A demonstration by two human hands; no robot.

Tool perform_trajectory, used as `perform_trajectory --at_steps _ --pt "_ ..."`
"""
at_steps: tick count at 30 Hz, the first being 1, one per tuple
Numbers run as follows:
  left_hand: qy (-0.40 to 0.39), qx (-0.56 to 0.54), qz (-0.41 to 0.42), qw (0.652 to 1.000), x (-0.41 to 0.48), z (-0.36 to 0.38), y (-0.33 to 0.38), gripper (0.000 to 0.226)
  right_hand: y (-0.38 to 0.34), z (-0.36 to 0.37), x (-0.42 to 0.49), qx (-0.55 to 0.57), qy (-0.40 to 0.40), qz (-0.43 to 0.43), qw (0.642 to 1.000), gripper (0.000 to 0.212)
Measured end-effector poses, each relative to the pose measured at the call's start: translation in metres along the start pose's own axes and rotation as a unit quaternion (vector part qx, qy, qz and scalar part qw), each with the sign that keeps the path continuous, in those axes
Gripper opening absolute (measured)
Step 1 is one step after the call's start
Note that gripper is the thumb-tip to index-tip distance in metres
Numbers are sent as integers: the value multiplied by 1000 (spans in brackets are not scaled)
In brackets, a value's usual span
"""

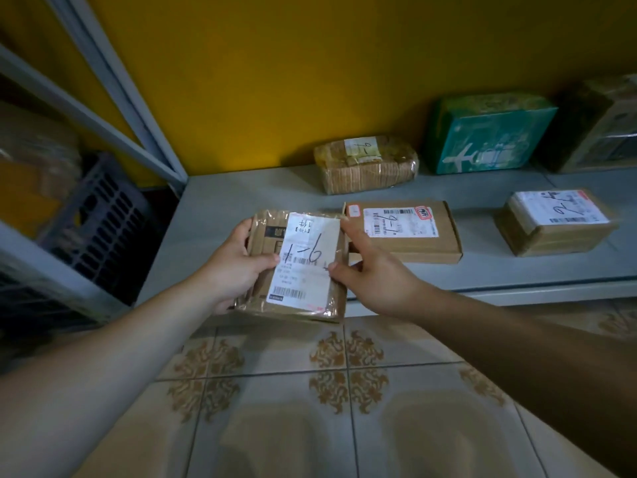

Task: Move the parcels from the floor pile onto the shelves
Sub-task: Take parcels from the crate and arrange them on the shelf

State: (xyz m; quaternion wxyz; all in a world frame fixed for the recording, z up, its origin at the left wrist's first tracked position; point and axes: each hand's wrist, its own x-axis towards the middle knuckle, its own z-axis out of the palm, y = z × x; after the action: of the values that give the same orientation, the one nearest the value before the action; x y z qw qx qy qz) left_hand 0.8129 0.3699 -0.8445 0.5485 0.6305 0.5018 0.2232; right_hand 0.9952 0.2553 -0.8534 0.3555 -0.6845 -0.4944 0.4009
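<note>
A: At the front lip of the grey shelf [241, 201], where was the taped parcel [296, 267]?
B: Half over the floor, left hand [234, 267] gripping its edge, right hand [375, 274] fingers [351, 232] pinching the other. Released there, it could have tipped off, or nudged the flat box [403, 232].

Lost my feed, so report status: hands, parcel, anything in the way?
Hands: left hand grips parcel at its left side, right hand pinches its right edge. It overhangs front edge of shelf. Close on its right: flat box.
</note>
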Motion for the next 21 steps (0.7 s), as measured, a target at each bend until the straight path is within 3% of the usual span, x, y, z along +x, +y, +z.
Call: perform_trajectory --at_steps 5,10,12,14,18,21 --pt "48 2 -44 998 26 -34 1 58 12 -1 49 -145 65 11 987 64" --pt "70 31 -57 995 48 -60 -5 55 55 -26 81 -427 11 95 899 70" --pt "67 56 -58 995 54 -62 -8 54 70 -31 79 -485 -2 87 870 68" --pt "83 136 -32 987 60 -61 -8 56 75 -35 71 -494 -5 70 866 69" --pt "152 412 89 894 56 -44 1 60 74 -47 61 -482 31 46 875 57" --pt "45 516 52 854 44 -12 3 89 72 -46 65 -458 90 68 882 53"
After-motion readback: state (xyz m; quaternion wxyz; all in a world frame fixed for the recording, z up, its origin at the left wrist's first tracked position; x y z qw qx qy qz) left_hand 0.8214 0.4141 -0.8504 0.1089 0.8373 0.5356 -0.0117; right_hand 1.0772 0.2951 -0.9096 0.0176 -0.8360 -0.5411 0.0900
